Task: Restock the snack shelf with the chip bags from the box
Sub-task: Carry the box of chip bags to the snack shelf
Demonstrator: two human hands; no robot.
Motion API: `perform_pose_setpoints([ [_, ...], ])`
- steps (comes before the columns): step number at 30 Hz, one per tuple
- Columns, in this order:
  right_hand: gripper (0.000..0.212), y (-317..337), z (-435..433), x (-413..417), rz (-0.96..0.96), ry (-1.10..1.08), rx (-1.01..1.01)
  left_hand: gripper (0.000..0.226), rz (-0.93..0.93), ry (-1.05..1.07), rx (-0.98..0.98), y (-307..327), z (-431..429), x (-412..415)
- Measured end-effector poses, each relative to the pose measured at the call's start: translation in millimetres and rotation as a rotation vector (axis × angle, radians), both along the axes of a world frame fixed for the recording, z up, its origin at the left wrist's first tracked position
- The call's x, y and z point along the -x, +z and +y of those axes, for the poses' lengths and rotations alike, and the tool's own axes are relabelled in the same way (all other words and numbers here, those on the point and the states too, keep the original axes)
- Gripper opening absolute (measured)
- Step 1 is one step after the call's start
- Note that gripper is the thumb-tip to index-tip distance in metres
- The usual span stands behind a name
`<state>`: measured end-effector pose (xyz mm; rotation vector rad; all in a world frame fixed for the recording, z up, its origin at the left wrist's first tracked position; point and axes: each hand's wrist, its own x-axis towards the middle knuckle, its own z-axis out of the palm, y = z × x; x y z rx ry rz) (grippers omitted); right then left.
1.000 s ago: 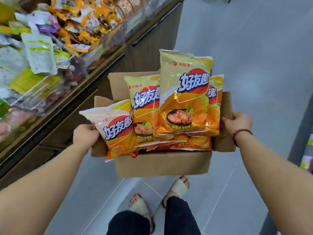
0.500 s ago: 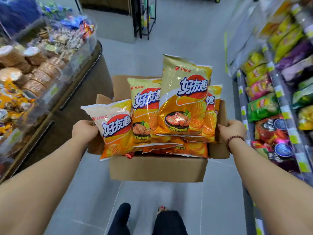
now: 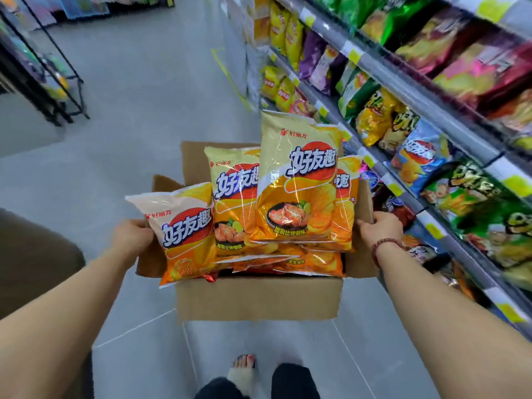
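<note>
Head view: person stands in a store aisle carrying an open cardboard box [image 3: 259, 295] out front at about waist level, above the floor [image 3: 144, 125]. Left hand [image 3: 131, 240] is clamped on the box's left flap, with its fingertips hidden behind the leftmost bag. Right hand [image 3: 380, 228] has its fingers curled over the top edge of the right flap; a bead bracelet [image 3: 384, 246] sits on that wrist. One hand on each side is probably needed because the box is wide and overfilled. Chip bags [image 3: 305, 182] are all in the box, none shelved: orange-yellow packs piled above the rim. The tallest leans upright at the back right, one hangs out over the left front corner, and others lie flat underneath. That overhanging bag looks loose and could slide off if the box tilts. Snack shelf [image 3: 374, 70] runs along the person's right, just beside the box, tiers packed with mixed bags and yellow price tags [image 3: 355, 56]; blurred, so I can't tell which slot needs filling. Wire rack [image 3: 66, 82] stands far left. Task barely begun; next likely step is setting the box down to free a hand.
</note>
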<state>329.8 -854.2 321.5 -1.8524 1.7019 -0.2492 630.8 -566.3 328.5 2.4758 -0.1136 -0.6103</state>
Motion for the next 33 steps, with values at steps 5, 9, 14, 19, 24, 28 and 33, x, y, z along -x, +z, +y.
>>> perform_pose_setpoints([
  [5,0.024,-14.1,-4.5,64.5,0.021,-0.233,-0.032,0.02,0.033,-0.236,-0.03,-14.6,-79.8,-1.4],
  [9,0.02,-28.7,-3.1,122.7,0.059,-0.408,-0.052,0.017,0.077,-0.388,-0.039,-32.3,-148.2,19.9],
  [14,0.022,-42.3,-4.9,200.6,0.098,-0.579,-0.065,0.011,0.084,-0.542,-0.07,-61.0,-220.4,75.6],
  [19,0.017,-46.0,3.6,259.0,0.087,-0.744,-0.073,0.02,-0.012,-0.767,-0.09,-74.1,-274.4,134.2],
  [24,0.019,-55.7,21.5,293.1,0.084,-0.926,-0.103,0.022,-0.036,-0.909,-0.103,-85.0,-318.3,176.5],
  [28,0.018,-69.3,31.7,300.4,0.065,-1.032,-0.144,0.021,-0.044,-1.003,-0.152,-95.2,-345.7,188.6],
  [33,0.019,-95.5,34.8,293.1,0.068,-1.1,-0.186,0.021,-0.074,-1.109,-0.206,-114.4,-389.1,194.7],
])
